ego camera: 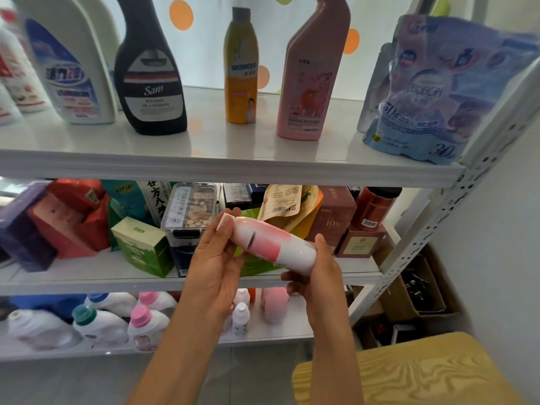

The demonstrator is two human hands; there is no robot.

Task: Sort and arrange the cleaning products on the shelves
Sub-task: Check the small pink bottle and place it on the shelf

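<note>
The white shelving unit (233, 171) fills the view, with three shelves in sight. The top shelf (204, 141) carries upright cleaning products in a loose row: a white jug with a blue label (67, 71) at about ten o'clock, a dark bottle (150, 83) just right of it, a yellow bottle (241, 74) near twelve, a pink angled-neck bottle (312, 77) at one o'clock, and a blue refill pouch (438, 92) at two o'clock. A bare gap shows between the pink angled-neck bottle and the pouch. The middle shelf (87, 283) holds boxes and packets, mostly not cleaning goods by the look of them. The bottom shelf (263, 337) at seven to six o'clock holds small detergent bottles with pink, green and white caps.

At the centre, in front of the middle shelf's edge, both hands hold a pink-and-white bottle (271, 244) in the air. Its long axis runs from about ten o'clock to four o'clock, cap end high and left, base low and right. The left hand (216, 264) has its grip on the cap end, thumb and fingertips pinching around the white cap. The right hand (318, 276) cups the base, fingers curled underneath.

The bottle lies nearly sideways, so I judge it must be turned upright, cap to twelve, before it can stand on any shelf. The right hand holds the heavier base end and is nearer the free gap at one o'clock; the bottom shelf's pink-capped group lies at seven o'clock, nearer the left.
</note>
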